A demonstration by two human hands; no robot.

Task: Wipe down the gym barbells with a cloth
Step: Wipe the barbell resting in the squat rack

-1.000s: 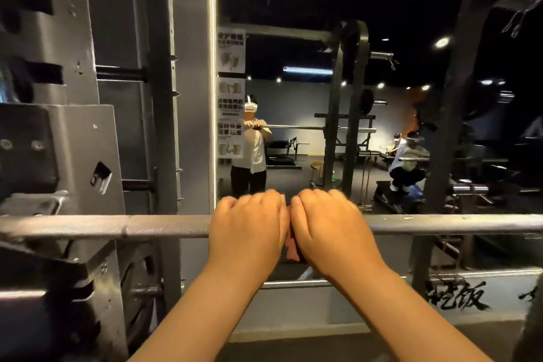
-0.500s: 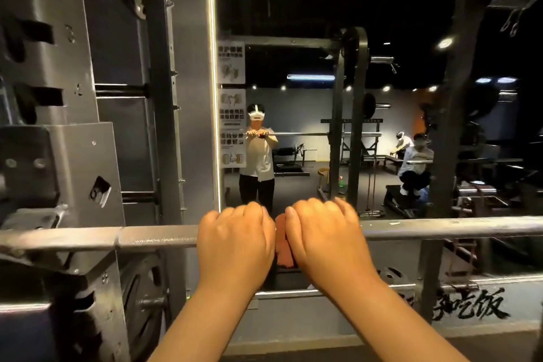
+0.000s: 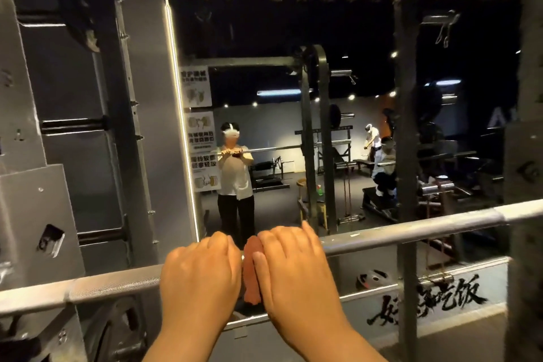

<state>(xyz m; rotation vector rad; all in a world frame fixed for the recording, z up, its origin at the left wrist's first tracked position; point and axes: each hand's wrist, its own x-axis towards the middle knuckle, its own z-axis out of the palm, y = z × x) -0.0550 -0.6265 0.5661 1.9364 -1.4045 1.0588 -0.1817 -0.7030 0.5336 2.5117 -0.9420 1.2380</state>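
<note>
In the head view, a steel barbell point(image 3: 117, 286) runs across the lower half of the frame, rising toward the right, in front of a wall mirror point(image 3: 293, 23) and beside a grey rack point(image 3: 29, 200) at the left. At lower centre the left hand point(image 3: 202, 276) has its grip curled over the barbell. Just beside it, the right hand point(image 3: 293, 270) has its grip clamped on a reddish cloth point(image 3: 252, 273) draped over the bar between both hands.

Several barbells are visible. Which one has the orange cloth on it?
The nearest barbell, crossing the whole picture in front of the mirror: the cloth lies over it between the left hand and right hand.
</note>
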